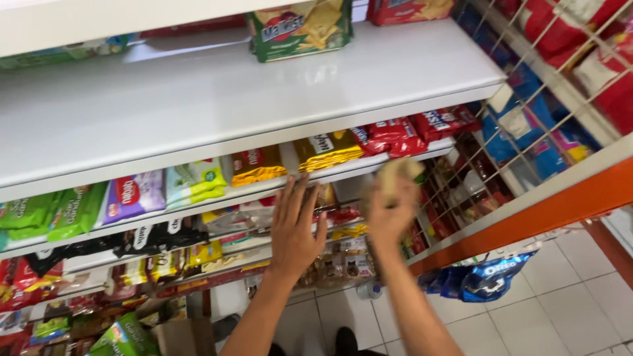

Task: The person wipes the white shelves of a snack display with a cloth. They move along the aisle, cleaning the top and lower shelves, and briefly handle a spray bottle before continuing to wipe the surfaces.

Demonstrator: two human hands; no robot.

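Two bare forearms reach up from below. Left hand (297, 227) hovers flat, fingers spread, near a shelf edge (264, 191) of snack packets. Right hand (390, 214) grips a blurred yellowish cloth (395, 173), fingers curled around it, beside red packets (395, 137). Beyond, a green cracker box (300, 29) stands on the white upper shelf (198, 105).

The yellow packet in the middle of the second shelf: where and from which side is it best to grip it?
Probably by its front end, coming from the aisle side. The yellow packet lies flat with that end over the shelf edge, red packets press on one side, and the white shelf above blocks access from the top.
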